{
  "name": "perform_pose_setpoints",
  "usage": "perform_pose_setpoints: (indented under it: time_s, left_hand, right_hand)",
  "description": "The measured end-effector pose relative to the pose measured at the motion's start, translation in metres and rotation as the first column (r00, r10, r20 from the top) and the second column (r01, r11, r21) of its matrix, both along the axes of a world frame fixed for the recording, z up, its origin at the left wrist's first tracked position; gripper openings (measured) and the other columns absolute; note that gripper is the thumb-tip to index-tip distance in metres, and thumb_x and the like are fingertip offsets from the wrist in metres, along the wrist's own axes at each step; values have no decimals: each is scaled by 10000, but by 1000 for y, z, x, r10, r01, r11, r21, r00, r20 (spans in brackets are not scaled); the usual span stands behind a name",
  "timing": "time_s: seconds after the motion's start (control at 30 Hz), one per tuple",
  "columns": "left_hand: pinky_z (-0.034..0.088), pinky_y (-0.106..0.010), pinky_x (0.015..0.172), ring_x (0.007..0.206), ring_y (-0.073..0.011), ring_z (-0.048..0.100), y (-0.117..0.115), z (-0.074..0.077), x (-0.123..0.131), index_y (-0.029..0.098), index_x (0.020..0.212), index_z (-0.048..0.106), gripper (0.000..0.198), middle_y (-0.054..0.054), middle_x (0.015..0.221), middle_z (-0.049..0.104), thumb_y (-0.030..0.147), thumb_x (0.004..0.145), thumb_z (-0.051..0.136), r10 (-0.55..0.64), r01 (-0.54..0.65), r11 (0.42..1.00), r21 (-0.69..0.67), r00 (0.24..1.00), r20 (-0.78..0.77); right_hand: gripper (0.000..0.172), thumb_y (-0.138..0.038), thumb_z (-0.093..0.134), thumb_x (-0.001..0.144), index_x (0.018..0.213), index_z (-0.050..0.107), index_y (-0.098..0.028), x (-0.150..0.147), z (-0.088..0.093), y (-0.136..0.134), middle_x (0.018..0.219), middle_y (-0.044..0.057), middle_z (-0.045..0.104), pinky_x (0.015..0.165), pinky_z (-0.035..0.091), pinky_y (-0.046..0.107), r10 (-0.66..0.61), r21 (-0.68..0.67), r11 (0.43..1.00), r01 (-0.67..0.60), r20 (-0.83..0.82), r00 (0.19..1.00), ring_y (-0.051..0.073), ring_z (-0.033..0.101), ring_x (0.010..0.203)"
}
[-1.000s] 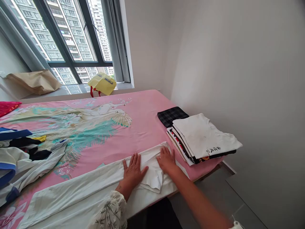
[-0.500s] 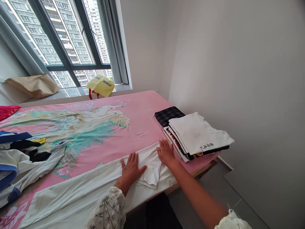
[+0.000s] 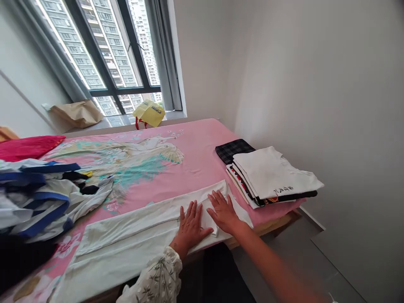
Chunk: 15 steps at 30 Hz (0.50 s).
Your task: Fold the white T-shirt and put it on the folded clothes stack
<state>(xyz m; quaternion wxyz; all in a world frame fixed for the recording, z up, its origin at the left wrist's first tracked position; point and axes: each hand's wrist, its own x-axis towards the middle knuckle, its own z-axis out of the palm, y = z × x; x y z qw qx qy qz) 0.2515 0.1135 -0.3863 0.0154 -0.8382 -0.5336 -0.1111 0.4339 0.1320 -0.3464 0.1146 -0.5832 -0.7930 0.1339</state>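
A long white shirt (image 3: 135,227) lies folded lengthwise along the near edge of the bed, its short sleeve turned inward under my hands. My left hand (image 3: 192,227) rests flat on the cloth, fingers spread. Just to its right, my right hand (image 3: 223,212) presses on the shirt near its right end, also with fingers stretched out. Neither hand grips anything. Right of my hands sits a stack of folded clothes with a white printed T-shirt (image 3: 271,172) on top.
Behind the stack lies a dark checked folded garment (image 3: 235,150). A heap of white and blue clothes (image 3: 57,198) covers the left of the pink bedsheet (image 3: 202,147). On the windowsill are a brown paper bag (image 3: 78,113) and a yellow bag (image 3: 150,112). A wall stands to the right.
My right hand has moved toward me and closer to my left hand, both still flat on the shirt. The sleeve is now mostly covered. The view has turned left.
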Motion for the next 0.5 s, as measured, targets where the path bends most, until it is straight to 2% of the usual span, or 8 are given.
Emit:
perform_pose_setpoints:
  time_s: [0.07, 0.17, 0.23, 0.27, 0.33, 0.4, 0.47, 0.5]
  left_hand:
    - [-35, -580, 1102, 1401, -308, 152, -17, 0, -14, 155, 1443, 243, 903, -158, 1513, 212, 725, 754, 369, 51, -51, 999, -11, 999, 19]
    - [-44, -576, 1104, 1403, -284, 156, -49, -1, -54, 208, 1448, 234, 811, -113, 1521, 215, 677, 796, 351, 159, -158, 985, -62, 987, 10]
    - [-11, -578, 1105, 1403, -276, 159, -70, 0, -96, 224, 1438, 264, 716, -101, 1522, 221, 600, 836, 357, 327, -328, 943, -61, 945, -25]
    - [10, -580, 1103, 1403, -275, 158, -81, 3, -122, 217, 1428, 292, 667, -107, 1520, 224, 551, 854, 360, 445, -447, 894, -40, 894, -45]
    - [60, -587, 1092, 1399, -283, 163, -99, 10, -178, 189, 1399, 348, 598, -133, 1513, 238, 477, 875, 350, 698, -698, 716, 31, 713, -59]
    - [148, -583, 1071, 1381, -296, 207, -114, 21, -235, 162, 1378, 370, 592, -159, 1491, 283, 481, 883, 308, 878, -876, 478, 61, 477, -30]
    - [277, -558, 1011, 1318, -324, 328, -122, 32, -284, 140, 1355, 385, 647, -192, 1420, 389, 550, 871, 259, 956, -956, 292, -34, 292, -18]
    - [321, -549, 974, 1270, -345, 391, -123, 37, -303, 131, 1319, 426, 690, -212, 1363, 449, 604, 849, 246, 971, -967, 236, -93, 239, -27]
  right_hand:
    - [621, -535, 303, 894, 1442, 263, -246, -7, -15, -14, 1531, 49, 146, 1102, -33, 525, 67, -48, 997, -64, 60, 996, 220, 34, 1414]
    - [640, -546, 346, 868, 1439, 267, -270, -8, -41, -24, 1534, 49, 128, 1087, -27, 569, 75, -87, 994, -62, 150, 986, 251, 46, 1412]
    - [635, -549, 353, 858, 1431, 287, -283, -8, -52, -24, 1530, 42, 150, 1079, 16, 595, 67, -92, 994, -52, 178, 982, 261, 70, 1410]
    - [626, -545, 352, 856, 1421, 315, -277, -9, -55, -24, 1522, 45, 183, 1077, 49, 600, 53, -83, 996, -38, 189, 980, 265, 97, 1406]
    - [584, -521, 328, 864, 1382, 393, -259, -17, -56, -27, 1490, 54, 280, 1077, 117, 590, 16, -27, 1000, -11, 203, 979, 261, 167, 1393]
    - [518, -482, 305, 874, 1323, 471, -284, -36, -52, -36, 1448, 47, 363, 1083, 165, 553, -9, 62, 998, -4, 200, 980, 244, 222, 1377]
    - [466, -443, 308, 880, 1279, 514, -319, -65, -43, -52, 1435, 29, 384, 1096, 169, 516, 37, 136, 989, -61, 174, 984, 231, 233, 1375]
    - [454, -429, 317, 881, 1272, 521, -320, -83, -38, -61, 1441, 24, 374, 1105, 154, 505, 87, 156, 981, -112, 154, 984, 232, 223, 1379]
